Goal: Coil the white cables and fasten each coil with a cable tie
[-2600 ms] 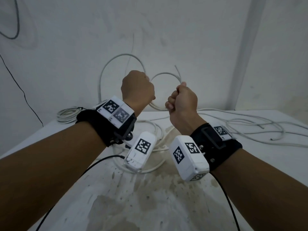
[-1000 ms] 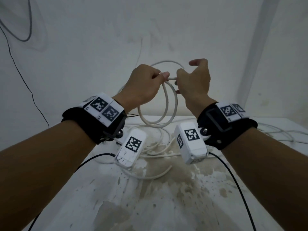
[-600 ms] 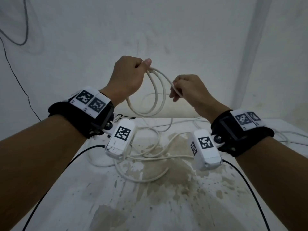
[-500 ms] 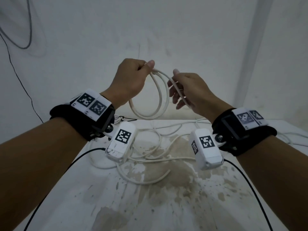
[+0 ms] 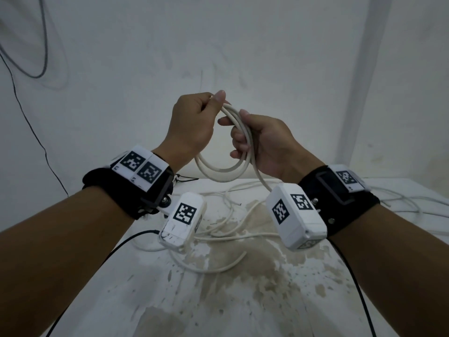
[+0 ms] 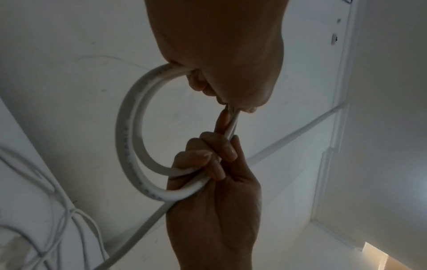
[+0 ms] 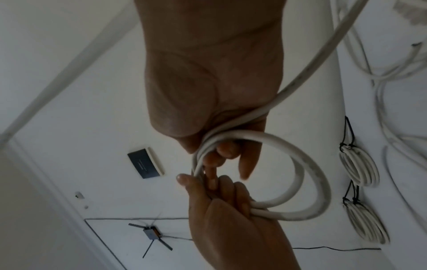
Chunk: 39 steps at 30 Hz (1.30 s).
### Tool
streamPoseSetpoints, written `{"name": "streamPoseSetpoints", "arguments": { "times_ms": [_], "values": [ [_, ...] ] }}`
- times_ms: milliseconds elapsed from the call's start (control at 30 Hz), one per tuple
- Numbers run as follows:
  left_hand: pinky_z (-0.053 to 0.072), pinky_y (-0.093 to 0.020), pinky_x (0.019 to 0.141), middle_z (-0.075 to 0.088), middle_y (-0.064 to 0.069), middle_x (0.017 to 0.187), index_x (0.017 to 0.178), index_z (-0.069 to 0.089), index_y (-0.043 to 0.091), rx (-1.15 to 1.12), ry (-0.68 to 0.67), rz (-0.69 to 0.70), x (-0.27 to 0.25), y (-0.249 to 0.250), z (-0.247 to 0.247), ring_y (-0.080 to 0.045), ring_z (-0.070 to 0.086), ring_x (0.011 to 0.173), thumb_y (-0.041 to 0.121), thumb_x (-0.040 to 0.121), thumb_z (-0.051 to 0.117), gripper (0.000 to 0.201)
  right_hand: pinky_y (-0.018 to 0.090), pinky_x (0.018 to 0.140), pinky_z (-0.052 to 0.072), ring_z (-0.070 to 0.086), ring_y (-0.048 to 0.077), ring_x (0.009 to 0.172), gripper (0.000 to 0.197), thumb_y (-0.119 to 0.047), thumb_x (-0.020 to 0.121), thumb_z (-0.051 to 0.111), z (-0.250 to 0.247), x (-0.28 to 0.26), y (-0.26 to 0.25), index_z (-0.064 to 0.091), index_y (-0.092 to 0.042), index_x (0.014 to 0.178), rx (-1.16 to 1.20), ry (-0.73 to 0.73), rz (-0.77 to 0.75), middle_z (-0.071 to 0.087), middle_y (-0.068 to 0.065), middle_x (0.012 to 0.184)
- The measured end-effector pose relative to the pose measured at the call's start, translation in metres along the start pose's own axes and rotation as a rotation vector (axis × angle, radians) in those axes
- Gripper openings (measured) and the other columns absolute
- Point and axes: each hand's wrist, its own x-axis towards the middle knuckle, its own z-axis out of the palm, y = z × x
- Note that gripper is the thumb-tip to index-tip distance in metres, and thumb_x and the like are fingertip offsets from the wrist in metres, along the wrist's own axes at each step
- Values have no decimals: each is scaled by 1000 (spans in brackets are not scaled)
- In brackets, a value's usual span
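A white cable is wound into a small coil (image 5: 220,169) of about two loops, held up above the table. My left hand (image 5: 211,103) grips the top of the coil, thumb pressed on the strands. My right hand (image 5: 240,136) has its fingers curled round the coil's right side. The cable's free length (image 5: 263,183) runs down from my right hand to loose white cable (image 5: 218,235) on the table. In the left wrist view the coil (image 6: 129,146) hangs between both hands. The right wrist view shows the same coil (image 7: 300,164) with both hands gripping it.
The white table (image 5: 116,295) has brown stains in the middle. More loose white cables (image 5: 401,205) lie at its right. Two coils tied with black ties (image 7: 359,168) (image 7: 366,224) lie at the table's far left. A thin black wire (image 5: 29,122) runs down the wall.
My right hand, earlier feeding a strand with spread fingers, has closed round the coil's right side. Both hands have drawn closer together, and the coil has gained a loop.
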Motion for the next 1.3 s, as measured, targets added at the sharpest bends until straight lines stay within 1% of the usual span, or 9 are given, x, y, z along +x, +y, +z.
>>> {"name": "streamPoseSetpoints", "arguments": {
  "times_ms": [133,267,367,467,667,800,933,1133,1300],
  "values": [
    [39,-40,60,52,-27,66,81,63,-10,72,27,28,-1,2,5,-17,41,59,44,98,48,59,24,45,34,25,11,44,54,-46,107,29,5,3,-1,65,-8,92,62,57,61,31,-3,56],
    [33,-31,57,39,-5,55,71,58,-7,60,41,-13,-5,2,7,-13,34,54,44,99,52,57,23,39,20,20,10,40,48,-47,105,35,12,1,-5,53,-13,76,32,126,101,29,-5,51],
    [36,-27,49,48,-2,61,88,71,5,-97,-6,-195,-5,3,8,-11,38,49,46,101,49,48,23,39,16,21,10,40,46,-44,105,38,15,4,-2,49,-14,72,8,284,-2,32,-5,50],
    [34,-25,43,48,4,60,91,68,12,-241,-53,-377,-12,3,14,-9,39,42,36,106,40,40,22,38,17,21,10,39,46,-44,106,37,14,7,1,47,-15,72,115,379,-55,33,-5,47],
    [37,-33,62,50,7,57,71,64,20,-177,203,-454,-16,-1,21,-15,45,55,37,103,43,42,24,40,16,20,10,42,42,-44,104,43,20,2,13,45,-16,73,44,305,-80,29,-6,48],
    [37,-30,61,56,5,66,79,67,22,-134,54,-406,-11,4,16,-11,46,55,40,103,43,39,21,38,16,19,10,41,40,-40,104,46,15,2,11,43,-16,71,6,300,-84,28,-6,49],
    [35,-23,56,56,5,70,89,71,23,-70,-121,-234,-6,12,8,-4,44,52,48,100,50,35,21,39,16,18,11,43,41,-40,104,46,13,0,12,44,-16,71,-56,299,-86,26,-4,52],
    [39,-28,62,49,4,60,75,70,23,21,-22,-100,-7,9,5,-8,41,57,38,97,59,29,26,43,20,20,13,46,49,-48,105,37,13,-1,15,53,-14,73,-11,199,-30,27,-2,54],
    [36,-22,57,46,11,51,82,74,12,46,-27,-27,-8,8,5,-4,40,51,35,96,60,30,22,49,35,29,10,45,39,-35,103,32,-3,-4,7,60,-12,88,298,-127,198,38,-4,56]
  ]
}}
